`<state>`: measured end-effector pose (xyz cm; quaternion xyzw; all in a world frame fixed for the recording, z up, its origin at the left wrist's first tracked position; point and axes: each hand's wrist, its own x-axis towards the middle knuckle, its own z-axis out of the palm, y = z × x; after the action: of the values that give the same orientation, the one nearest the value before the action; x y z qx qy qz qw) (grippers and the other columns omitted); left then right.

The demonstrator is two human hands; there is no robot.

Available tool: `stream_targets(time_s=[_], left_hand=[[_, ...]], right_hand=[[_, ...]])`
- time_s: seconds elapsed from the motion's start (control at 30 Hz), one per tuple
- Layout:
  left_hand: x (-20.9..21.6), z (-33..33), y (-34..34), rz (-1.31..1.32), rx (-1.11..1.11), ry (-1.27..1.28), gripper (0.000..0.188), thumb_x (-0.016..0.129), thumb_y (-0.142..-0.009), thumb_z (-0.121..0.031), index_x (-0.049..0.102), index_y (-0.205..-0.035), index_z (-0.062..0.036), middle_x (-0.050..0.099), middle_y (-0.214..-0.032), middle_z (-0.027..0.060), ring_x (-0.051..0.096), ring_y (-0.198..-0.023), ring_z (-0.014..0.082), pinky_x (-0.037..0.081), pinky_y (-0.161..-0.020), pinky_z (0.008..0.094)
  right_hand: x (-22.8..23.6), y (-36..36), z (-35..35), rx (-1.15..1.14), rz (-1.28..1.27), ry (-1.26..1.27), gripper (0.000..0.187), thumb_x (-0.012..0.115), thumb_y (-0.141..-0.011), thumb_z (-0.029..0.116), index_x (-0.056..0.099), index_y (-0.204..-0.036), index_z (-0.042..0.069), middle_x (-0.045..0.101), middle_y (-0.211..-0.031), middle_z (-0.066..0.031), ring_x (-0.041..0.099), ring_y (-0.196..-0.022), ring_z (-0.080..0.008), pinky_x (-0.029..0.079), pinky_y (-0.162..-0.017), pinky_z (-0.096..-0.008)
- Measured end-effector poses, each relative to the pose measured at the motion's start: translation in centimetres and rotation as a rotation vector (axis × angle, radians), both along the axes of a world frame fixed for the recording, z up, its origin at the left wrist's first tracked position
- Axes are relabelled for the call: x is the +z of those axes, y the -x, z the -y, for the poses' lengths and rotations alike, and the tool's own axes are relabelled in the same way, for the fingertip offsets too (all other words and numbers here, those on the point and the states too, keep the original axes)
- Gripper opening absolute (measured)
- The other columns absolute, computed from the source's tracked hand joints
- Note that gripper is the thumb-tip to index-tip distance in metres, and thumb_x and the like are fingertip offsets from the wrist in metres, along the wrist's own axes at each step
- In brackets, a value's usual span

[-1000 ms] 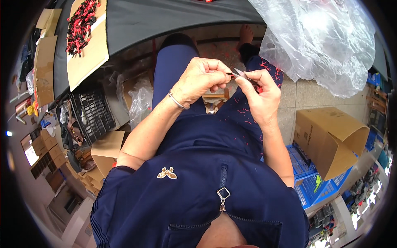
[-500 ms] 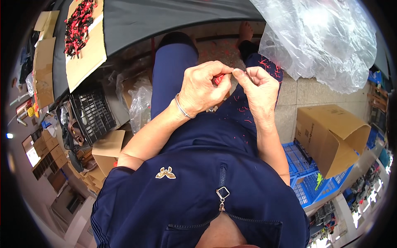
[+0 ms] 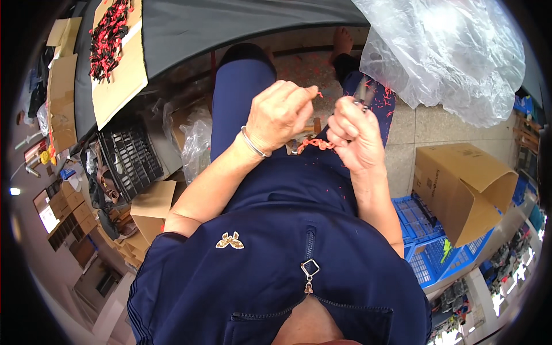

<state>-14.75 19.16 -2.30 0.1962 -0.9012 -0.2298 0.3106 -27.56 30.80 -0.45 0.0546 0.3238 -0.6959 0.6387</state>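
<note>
head: l hand (image 3: pixel 282 117), fingers pinched on red scrap (image 3: pixel 320 95) at tips. r hand (image 3: pixel 357 129), fingers curled round small cutter (image 3: pixel 361 92), blurry, poking up past them; red cord (image 3: pixel 315 144) hangs l of them. best keep cutter clear of l fingertips.

The person wears a navy cloth top (image 3: pixel 261 261) with a silver diamond-shaped zip pull (image 3: pixel 309 277) and gold winged ornament (image 3: pixel 230 241), blue cloth trousers (image 3: pixel 240 95) and a slim silver bangle (image 3: pixel 251 144) on the left wrist (image 3: pixel 263 137).

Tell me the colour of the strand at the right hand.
Orange-red; the strand shows best in the head view, beside the right hand.
</note>
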Motion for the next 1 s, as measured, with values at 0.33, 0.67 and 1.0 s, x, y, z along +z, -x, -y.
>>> stream_targets(time_s=[0.33, 0.67, 1.0], left_hand=[[0.4, -0.3, 0.1, -0.034, 0.006, 0.006, 0.025, 0.068, -0.067, 0.002, 0.067, -0.091, -0.0053, 0.062, -0.073, 0.0052, 0.06, -0.064, 0.0192, 0.05, -0.059, 0.0276], [1.4, -0.6, 0.0, 0.005, 0.113, -1.326, 0.021, 0.068, -0.084, -0.009, 0.065, -0.1, 0.003, 0.065, -0.08, 0.0032, 0.058, -0.071, 0.0057, 0.049, -0.065, 0.021], [1.2, 0.4, -0.2, 0.104, 0.291, -0.902, 0.009, 0.066, -0.078, -0.003, 0.067, -0.086, 0.0001, 0.062, -0.07, -0.0009, 0.051, -0.059, 0.0016, 0.042, -0.056, 0.017]], right_hand=[[-1.2, 0.0, 1.0, 0.123, -0.643, -0.25, 0.024, 0.072, -0.083, 0.025, 0.06, -0.074, 0.006, 0.048, -0.057, 0.0055, 0.038, -0.049, -0.001, 0.028, -0.045, -0.0186], [-2.5, 0.1, 1.1, 0.07, -0.674, -0.12, 0.016, 0.066, -0.086, 0.017, 0.06, -0.08, 0.004, 0.05, -0.059, 0.0051, 0.042, -0.052, -0.0014, 0.031, -0.048, -0.0183], [-1.3, 0.9, -0.3, 0.056, -0.612, -0.082, 0.015, 0.068, -0.082, 0.013, 0.062, -0.088, 0.0, 0.053, -0.06, 0.0026, 0.046, -0.05, -0.0046, 0.039, -0.048, -0.0213]])
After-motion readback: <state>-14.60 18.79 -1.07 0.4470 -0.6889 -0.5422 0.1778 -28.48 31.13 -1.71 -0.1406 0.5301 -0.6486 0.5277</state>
